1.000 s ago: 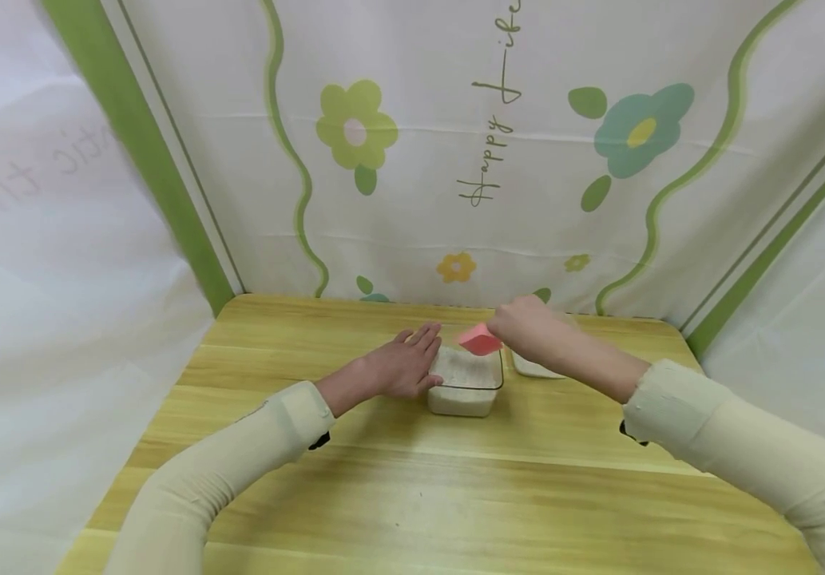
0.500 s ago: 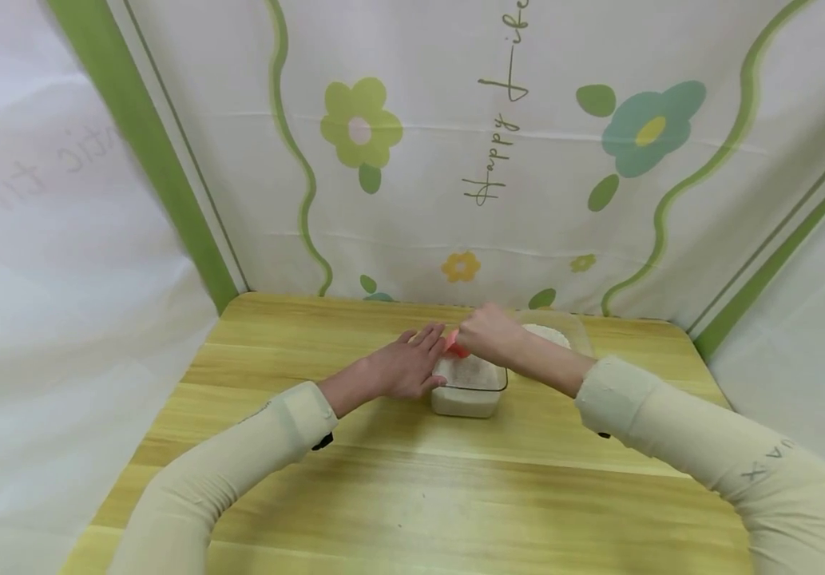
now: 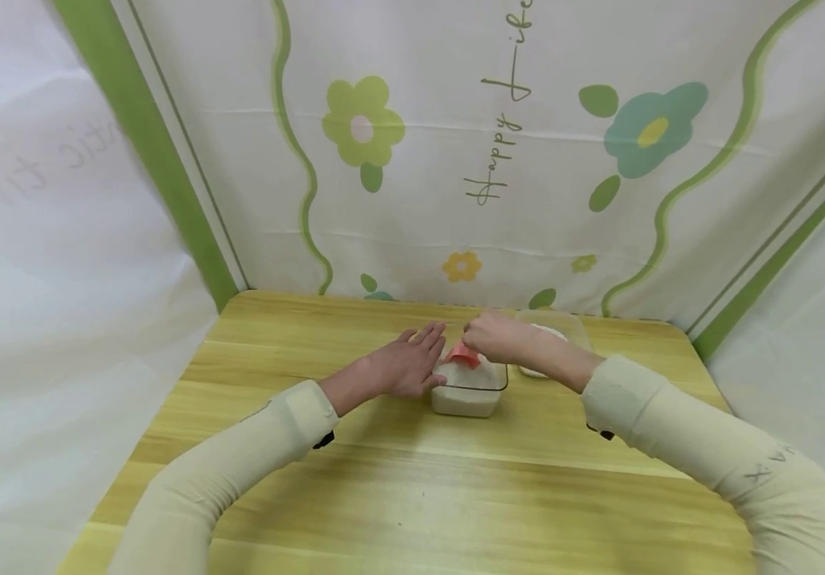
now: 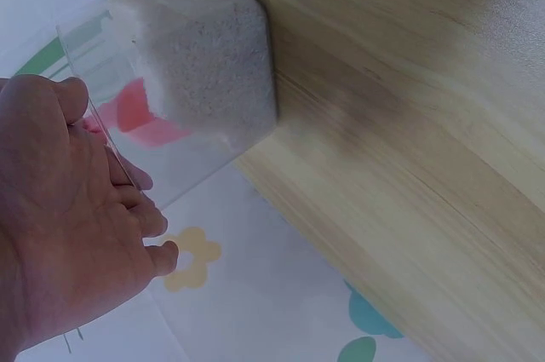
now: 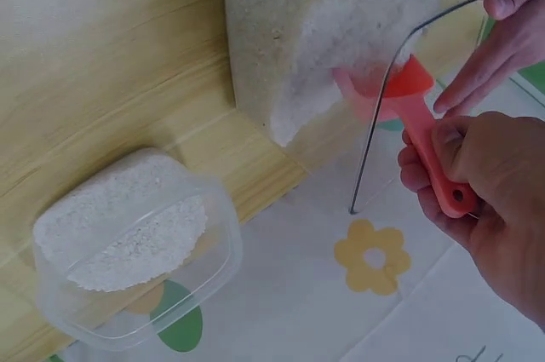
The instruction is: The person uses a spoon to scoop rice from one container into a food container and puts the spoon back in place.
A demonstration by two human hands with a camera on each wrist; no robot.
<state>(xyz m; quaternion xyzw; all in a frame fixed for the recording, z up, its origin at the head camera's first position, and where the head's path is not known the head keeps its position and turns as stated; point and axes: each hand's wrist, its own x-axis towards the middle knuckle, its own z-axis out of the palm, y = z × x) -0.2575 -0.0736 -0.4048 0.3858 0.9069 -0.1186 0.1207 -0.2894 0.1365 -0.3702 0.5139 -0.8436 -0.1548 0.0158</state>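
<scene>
My right hand (image 3: 494, 337) grips the handle of a pink-red scoop (image 5: 436, 153), thumb along it. The scoop's bowl is inside a clear rectangular container (image 3: 466, 405) and dips into the pale granular material (image 5: 362, 34) there. In the right wrist view that material lies in a slope with the scoop at its lower edge. My left hand (image 3: 401, 369) lies against the container's left side, fingers extended along the wall and thumb at the rim. Through the clear wall the left wrist view shows the red bowl (image 4: 140, 115).
To the right on the wooden table (image 3: 412, 495) stands a second, clear plastic container (image 5: 226, 234) with white granules (image 5: 145, 226), partly behind my right forearm in the head view. A printed white curtain (image 3: 412, 200) hangs right behind the table's back edge.
From over the first container's right rim, my right hand has swung left and lowered the scoop into it, then shifted slightly back right. My left hand has stayed at the container's side.
</scene>
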